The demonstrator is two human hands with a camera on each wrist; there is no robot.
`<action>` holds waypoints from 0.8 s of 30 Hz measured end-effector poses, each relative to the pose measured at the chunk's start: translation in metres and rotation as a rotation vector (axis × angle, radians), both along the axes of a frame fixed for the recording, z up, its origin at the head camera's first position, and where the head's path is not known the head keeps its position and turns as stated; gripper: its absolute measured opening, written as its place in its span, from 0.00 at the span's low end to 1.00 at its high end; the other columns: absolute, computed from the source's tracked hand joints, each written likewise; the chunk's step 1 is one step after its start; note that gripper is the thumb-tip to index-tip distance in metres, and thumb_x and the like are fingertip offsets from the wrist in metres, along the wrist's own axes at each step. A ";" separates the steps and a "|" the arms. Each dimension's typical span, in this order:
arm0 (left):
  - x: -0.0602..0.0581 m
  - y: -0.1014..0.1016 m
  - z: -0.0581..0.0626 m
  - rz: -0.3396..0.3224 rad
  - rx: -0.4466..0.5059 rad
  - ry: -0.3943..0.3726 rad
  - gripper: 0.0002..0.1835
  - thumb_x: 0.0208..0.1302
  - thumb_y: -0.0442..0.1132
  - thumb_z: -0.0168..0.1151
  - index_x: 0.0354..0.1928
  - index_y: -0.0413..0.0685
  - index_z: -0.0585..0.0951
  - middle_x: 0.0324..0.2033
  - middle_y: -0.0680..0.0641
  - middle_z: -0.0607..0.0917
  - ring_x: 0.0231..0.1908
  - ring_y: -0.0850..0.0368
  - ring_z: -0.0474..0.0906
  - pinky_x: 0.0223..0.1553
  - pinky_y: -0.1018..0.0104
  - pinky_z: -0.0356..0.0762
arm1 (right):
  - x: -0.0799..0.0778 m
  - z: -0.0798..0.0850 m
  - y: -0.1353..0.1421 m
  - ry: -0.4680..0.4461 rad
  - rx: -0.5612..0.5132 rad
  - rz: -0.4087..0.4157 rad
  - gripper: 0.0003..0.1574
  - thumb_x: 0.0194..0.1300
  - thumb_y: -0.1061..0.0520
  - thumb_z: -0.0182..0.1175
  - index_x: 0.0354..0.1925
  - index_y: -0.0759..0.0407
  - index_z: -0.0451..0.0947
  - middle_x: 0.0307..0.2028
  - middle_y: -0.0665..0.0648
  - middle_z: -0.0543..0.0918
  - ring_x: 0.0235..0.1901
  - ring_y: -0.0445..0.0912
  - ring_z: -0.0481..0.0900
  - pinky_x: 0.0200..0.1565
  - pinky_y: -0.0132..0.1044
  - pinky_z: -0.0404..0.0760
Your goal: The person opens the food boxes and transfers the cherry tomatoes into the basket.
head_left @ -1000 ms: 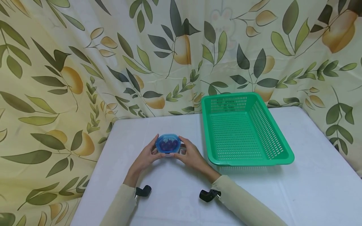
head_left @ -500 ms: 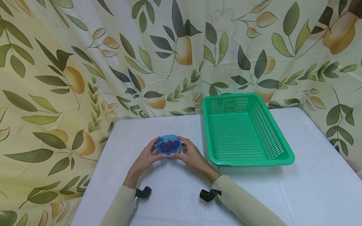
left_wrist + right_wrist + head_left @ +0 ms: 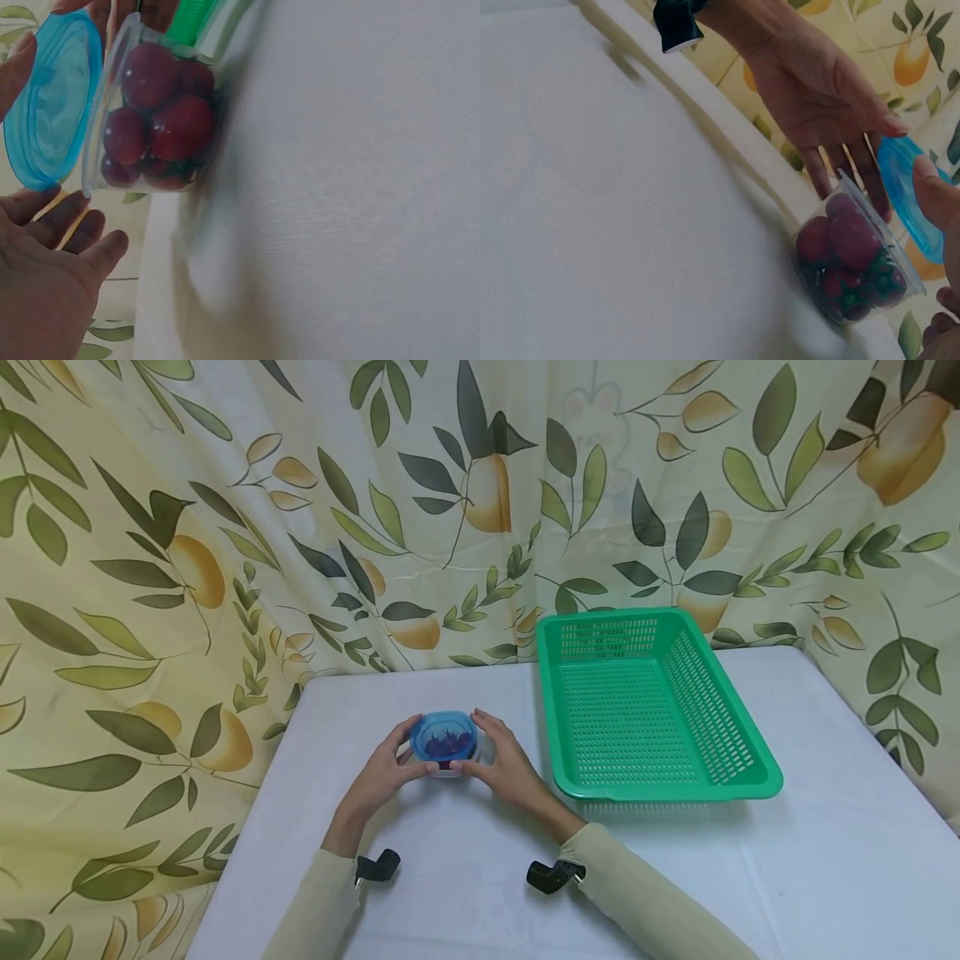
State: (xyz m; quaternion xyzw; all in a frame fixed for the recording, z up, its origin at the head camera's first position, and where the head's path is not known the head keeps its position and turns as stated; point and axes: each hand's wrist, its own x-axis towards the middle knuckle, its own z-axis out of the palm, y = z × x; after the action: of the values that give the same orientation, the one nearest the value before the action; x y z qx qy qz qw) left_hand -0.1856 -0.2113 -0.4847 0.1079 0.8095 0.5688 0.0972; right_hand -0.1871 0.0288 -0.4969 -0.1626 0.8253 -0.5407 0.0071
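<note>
A translucent blue lid [image 3: 443, 735] is held level between both hands. Below it stands a clear plastic tub [image 3: 96, 150], filled with red cherry tomatoes [image 3: 161, 112] with green stems. The wrist views show a gap between lid and tub rim. My left hand [image 3: 381, 775] holds the lid's left edge, thumb at the near side and fingers at the far side. On the opposite edge my right hand [image 3: 508, 768] has the same hold, its thumb [image 3: 930, 184] on the lid in the right wrist view. From above, the lid covers most of the tub.
To the right of the hands a green plastic basket [image 3: 555, 710] with slotted walls stands on the white-covered table [image 3: 480, 893]. A curtain [image 3: 480, 585] printed with leaves and fruit hangs behind the table and along its left side. Both wrists carry small black cameras.
The blue lid has shifted slightly up and left in the head view, with both hands moving along with it. Dark red tomatoes now show below its near edge. The basket stays put.
</note>
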 end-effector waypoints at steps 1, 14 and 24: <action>0.000 0.000 0.002 0.003 0.004 0.007 0.48 0.60 0.46 0.76 0.78 0.55 0.59 0.77 0.47 0.60 0.77 0.48 0.53 0.75 0.52 0.56 | 0.000 0.001 0.000 0.013 -0.009 -0.002 0.52 0.61 0.52 0.74 0.76 0.59 0.61 0.76 0.58 0.62 0.77 0.57 0.57 0.73 0.60 0.58; -0.003 0.003 0.013 0.011 0.077 0.049 0.39 0.66 0.47 0.70 0.76 0.53 0.66 0.75 0.52 0.66 0.76 0.52 0.58 0.71 0.59 0.62 | -0.005 0.001 -0.003 0.149 -0.320 -0.017 0.40 0.63 0.62 0.70 0.71 0.60 0.69 0.67 0.58 0.75 0.67 0.52 0.74 0.67 0.43 0.72; -0.008 0.013 0.015 0.120 0.134 0.178 0.19 0.75 0.41 0.58 0.63 0.46 0.80 0.59 0.43 0.84 0.59 0.45 0.81 0.59 0.67 0.78 | 0.001 0.026 -0.009 0.170 -0.443 -0.192 0.16 0.65 0.70 0.65 0.51 0.70 0.82 0.47 0.67 0.87 0.43 0.56 0.88 0.47 0.30 0.85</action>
State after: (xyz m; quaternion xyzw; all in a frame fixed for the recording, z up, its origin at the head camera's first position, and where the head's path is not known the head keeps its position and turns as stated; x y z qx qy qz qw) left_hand -0.1939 -0.1984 -0.4696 0.1156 0.7801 0.6147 -0.0170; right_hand -0.1858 0.0197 -0.4707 -0.1260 0.6959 -0.6911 -0.1492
